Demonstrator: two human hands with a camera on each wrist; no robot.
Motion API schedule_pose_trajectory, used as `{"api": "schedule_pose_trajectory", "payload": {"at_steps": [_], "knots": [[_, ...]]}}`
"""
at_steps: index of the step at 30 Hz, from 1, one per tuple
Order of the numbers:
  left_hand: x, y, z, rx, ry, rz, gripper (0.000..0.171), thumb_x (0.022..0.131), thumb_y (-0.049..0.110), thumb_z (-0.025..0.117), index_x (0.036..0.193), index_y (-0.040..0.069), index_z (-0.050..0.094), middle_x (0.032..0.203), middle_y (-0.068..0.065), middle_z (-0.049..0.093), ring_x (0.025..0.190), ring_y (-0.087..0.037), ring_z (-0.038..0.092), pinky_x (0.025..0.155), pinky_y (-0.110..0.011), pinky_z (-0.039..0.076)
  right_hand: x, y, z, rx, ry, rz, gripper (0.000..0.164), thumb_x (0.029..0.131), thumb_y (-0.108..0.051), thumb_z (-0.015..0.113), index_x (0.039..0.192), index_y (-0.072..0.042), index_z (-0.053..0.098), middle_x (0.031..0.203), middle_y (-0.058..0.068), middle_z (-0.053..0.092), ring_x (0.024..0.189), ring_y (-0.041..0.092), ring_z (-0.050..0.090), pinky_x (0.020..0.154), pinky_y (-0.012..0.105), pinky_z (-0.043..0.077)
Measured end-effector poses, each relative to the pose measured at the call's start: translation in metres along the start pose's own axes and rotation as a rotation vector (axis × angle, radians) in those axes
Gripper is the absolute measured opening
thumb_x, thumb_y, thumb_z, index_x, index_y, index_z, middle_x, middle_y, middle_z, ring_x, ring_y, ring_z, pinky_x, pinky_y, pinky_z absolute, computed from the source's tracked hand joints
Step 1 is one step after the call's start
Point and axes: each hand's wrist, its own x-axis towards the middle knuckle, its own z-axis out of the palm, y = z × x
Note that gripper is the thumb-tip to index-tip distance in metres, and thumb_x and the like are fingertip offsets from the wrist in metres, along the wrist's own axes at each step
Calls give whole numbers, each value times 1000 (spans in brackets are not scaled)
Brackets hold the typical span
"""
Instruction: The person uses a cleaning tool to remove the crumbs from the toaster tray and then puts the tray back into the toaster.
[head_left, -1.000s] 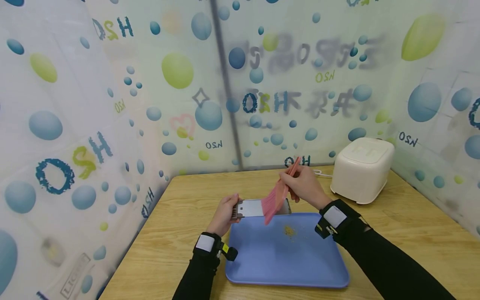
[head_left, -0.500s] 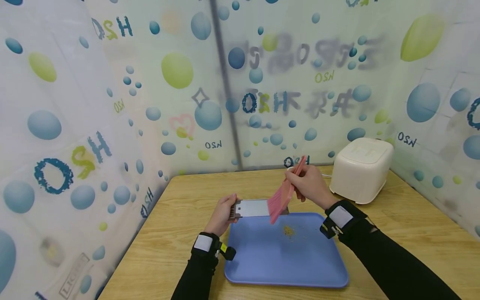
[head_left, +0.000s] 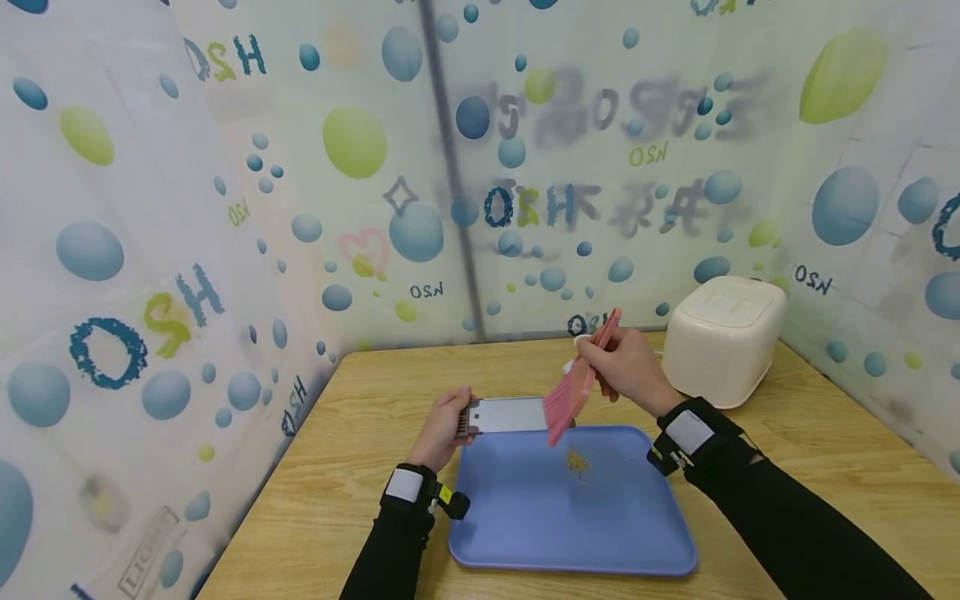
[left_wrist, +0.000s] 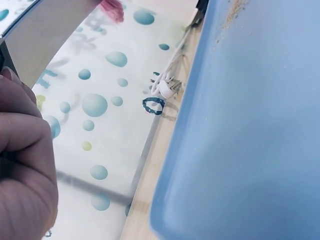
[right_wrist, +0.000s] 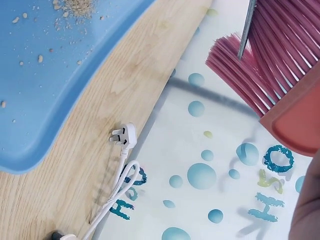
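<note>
My left hand (head_left: 441,429) grips the grey end of a flat metal crumb tray (head_left: 510,415), held level above the far edge of a blue tray (head_left: 570,537). A pink brush (head_left: 572,392) is pinched by its handle in my right hand (head_left: 630,367). Its bristles lie across the crumb tray's right part, hiding much of that end. In the right wrist view the bristles (right_wrist: 280,45) spread on both sides of the thin metal edge. A small heap of crumbs (head_left: 577,462) lies in the blue tray, with loose bits scattered around it.
A cream toaster (head_left: 723,342) stands at the table's back right. Its white cord ends in a plug (right_wrist: 127,135) lying behind the blue tray. Bubble-patterned curtains (head_left: 525,208) enclose the wooden table (head_left: 337,467) at the back and sides.
The brush and my right hand have moved right along the crumb tray, uncovering more of its metal surface. My left hand and the crumb tray have stayed nearly still.
</note>
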Motion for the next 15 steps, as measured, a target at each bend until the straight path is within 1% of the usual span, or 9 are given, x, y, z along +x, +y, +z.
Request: {"api": "schedule_pose_trajectory", "payload": {"at_steps": [5, 9, 12, 15], "knots": [[-1, 0, 0, 7, -5, 4, 39, 111, 38, 42, 108, 2, 57, 85, -8, 56, 57, -11, 54, 47, -19, 46, -1, 1, -2, -9, 14, 12, 38, 101, -30, 64, 86, 5, 65, 55, 9, 56, 38, 24, 53, 40, 33, 50], [-1, -1, -1, 6, 0, 8, 39, 111, 38, 42, 109, 2, 57, 87, -10, 55, 56, -11, 54, 47, -19, 46, -1, 2, -4, -28, 33, 12, 42, 100, -34, 65, 82, 4, 64, 54, 9, 55, 38, 24, 52, 40, 33, 49], [-1, -2, -2, 5, 6, 3, 42, 111, 38, 42, 112, -2, 56, 87, -10, 55, 55, -11, 54, 47, -19, 46, -2, 4, -6, -39, 48, 23, 45, 100, -39, 65, 79, 1, 63, 54, 10, 54, 39, 26, 52, 39, 34, 48], [0, -2, -2, 10, 12, -1, 45, 111, 38, 42, 115, -5, 54, 85, -10, 57, 55, -10, 54, 47, -19, 46, -2, 5, -8, -38, 58, 39, 49, 99, -45, 65, 80, 0, 62, 54, 10, 53, 39, 27, 52, 38, 35, 47]]}}
